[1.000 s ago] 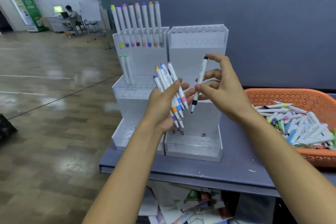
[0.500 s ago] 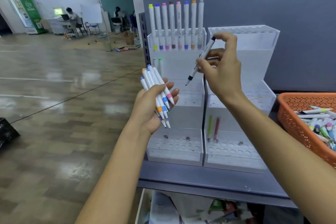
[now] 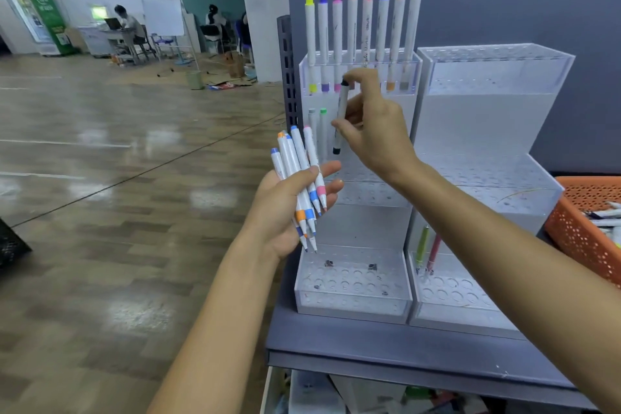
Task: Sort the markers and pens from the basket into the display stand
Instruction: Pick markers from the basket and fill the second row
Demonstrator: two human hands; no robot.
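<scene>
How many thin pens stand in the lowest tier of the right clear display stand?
2: a green pen and a red pen, side by side at its left end. The person's forearm may hide others.

Head view, close, facing display stand

Markers crowd the left stand; right stand seemingly free

Large open-plan office: glossy wood-pattern floor, a seated person at a far desk with an open laptop, a white whiteboard.
</scene>
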